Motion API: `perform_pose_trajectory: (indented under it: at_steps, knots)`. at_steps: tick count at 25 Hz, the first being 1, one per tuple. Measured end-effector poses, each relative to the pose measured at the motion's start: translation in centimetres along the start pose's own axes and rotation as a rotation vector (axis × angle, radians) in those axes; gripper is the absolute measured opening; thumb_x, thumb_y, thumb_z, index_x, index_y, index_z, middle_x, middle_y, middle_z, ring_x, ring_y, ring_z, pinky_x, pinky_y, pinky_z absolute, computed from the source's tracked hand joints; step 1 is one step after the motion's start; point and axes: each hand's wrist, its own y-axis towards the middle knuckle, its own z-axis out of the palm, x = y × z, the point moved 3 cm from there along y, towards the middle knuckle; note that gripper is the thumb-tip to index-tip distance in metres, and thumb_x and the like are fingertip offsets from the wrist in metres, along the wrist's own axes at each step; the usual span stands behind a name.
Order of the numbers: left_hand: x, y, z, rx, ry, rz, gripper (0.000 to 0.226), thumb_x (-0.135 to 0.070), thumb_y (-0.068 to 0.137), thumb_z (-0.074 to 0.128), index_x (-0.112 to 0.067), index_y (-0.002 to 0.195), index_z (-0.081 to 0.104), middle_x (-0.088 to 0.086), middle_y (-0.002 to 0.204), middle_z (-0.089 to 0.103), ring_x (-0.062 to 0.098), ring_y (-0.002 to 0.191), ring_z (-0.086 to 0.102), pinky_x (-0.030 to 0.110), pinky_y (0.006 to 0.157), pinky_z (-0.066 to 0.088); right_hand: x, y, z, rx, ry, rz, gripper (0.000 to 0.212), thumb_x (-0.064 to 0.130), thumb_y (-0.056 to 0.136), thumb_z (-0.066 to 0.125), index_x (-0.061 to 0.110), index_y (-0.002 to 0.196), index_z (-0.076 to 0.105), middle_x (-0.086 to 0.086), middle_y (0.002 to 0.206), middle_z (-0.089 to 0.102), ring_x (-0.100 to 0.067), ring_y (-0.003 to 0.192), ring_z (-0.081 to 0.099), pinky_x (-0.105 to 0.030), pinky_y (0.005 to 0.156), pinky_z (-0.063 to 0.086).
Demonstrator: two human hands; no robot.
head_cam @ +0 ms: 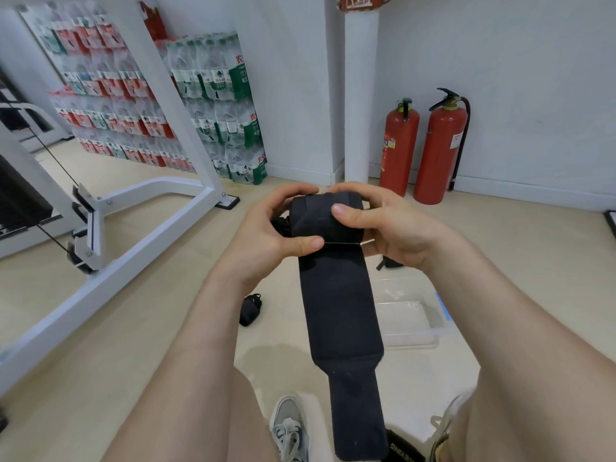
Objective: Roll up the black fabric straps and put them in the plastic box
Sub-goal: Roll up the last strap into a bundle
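Note:
A black fabric strap (336,301) is partly wound into a roll at its top, held in mid-air in front of me. Its loose tail hangs straight down toward my knees, narrowing at the bottom. My left hand (266,231) grips the left end of the roll, thumb pressed on the strap just below it. My right hand (383,225) grips the right end, thumb on top of the roll. The clear plastic box (410,315) sits on the floor under my right forearm, partly hidden by the strap. A rolled black strap (250,310) lies on the floor left of the hanging tail.
Two red fire extinguishers (436,151) stand against the far wall. A white gym machine frame (140,208) crosses the left side, with stacked packs of bottled water (213,111) behind it. Another black strap piece (388,261) shows on the floor below my right hand. My shoes (288,428) are at the bottom.

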Motion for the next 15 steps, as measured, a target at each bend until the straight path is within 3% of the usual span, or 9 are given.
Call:
perform_pose_trajectory:
  at_steps: [2, 4, 7, 10, 12, 15]
  knots:
    - [0.37, -0.12, 0.07, 0.043, -0.079, -0.112, 0.054, -0.029, 0.074, 0.078, -0.028, 0.125, 0.060, 0.013, 0.120, 0.065, 0.029, 0.108, 0.067, 0.046, 0.085, 0.058, 0.09, 0.01, -0.18, 0.001, -0.011, -0.037, 0.039, 0.017, 0.085, 0.071, 0.021, 0.122, 0.064, -0.005, 0.104, 0.070, -0.030, 0.098, 0.070, -0.052, 0.086, 0.058]
    - [0.58, -0.05, 0.12, 0.025, -0.089, -0.181, 0.047, -0.035, 0.081, 0.070, -0.023, 0.126, 0.061, 0.016, 0.120, 0.066, 0.032, 0.110, 0.067, 0.052, 0.086, 0.057, 0.00, -0.03, 0.02, 0.004, -0.043, -0.055, 0.039, 0.009, 0.087, 0.070, 0.021, 0.124, 0.063, -0.008, 0.106, 0.068, -0.031, 0.102, 0.069, -0.054, 0.086, 0.058]
    - [0.31, 0.13, 0.08, -0.022, -0.107, -0.120, 0.044, -0.022, 0.076, 0.073, -0.020, 0.120, 0.066, 0.017, 0.113, 0.070, 0.034, 0.105, 0.068, 0.050, 0.084, 0.058, -0.08, -0.27, 0.24, 0.072, -0.014, -0.034, 0.044, 0.014, 0.085, 0.071, 0.024, 0.127, 0.059, -0.010, 0.119, 0.064, -0.031, 0.110, 0.066, -0.054, 0.085, 0.058]
    - [-0.12, 0.14, 0.08, -0.040, -0.055, -0.023, 0.050, -0.008, 0.065, 0.079, -0.027, 0.110, 0.071, 0.005, 0.104, 0.073, 0.026, 0.103, 0.067, 0.038, 0.080, 0.058, -0.17, -0.25, 0.50, 0.083, 0.067, 0.046, 0.045, 0.028, 0.085, 0.069, 0.025, 0.128, 0.059, -0.007, 0.118, 0.067, -0.027, 0.104, 0.069, -0.048, 0.080, 0.060]
    - [-0.11, 0.15, 0.10, -0.061, 0.013, 0.008, 0.056, -0.006, 0.059, 0.082, -0.031, 0.107, 0.071, 0.001, 0.107, 0.072, 0.022, 0.106, 0.066, 0.032, 0.080, 0.056, -0.40, 0.10, 0.59, 0.017, 0.063, 0.023, 0.039, 0.020, 0.087, 0.070, 0.022, 0.125, 0.061, -0.005, 0.112, 0.068, -0.026, 0.097, 0.071, -0.048, 0.079, 0.061]
    - [0.09, 0.03, 0.10, -0.015, -0.044, -0.020, 0.057, -0.012, 0.065, 0.083, -0.028, 0.117, 0.067, 0.005, 0.119, 0.067, 0.024, 0.111, 0.065, 0.036, 0.084, 0.057, -0.25, 0.30, 0.54, -0.010, 0.034, -0.072, 0.039, 0.006, 0.086, 0.071, 0.019, 0.121, 0.062, -0.002, 0.102, 0.067, -0.026, 0.095, 0.069, -0.056, 0.086, 0.057]
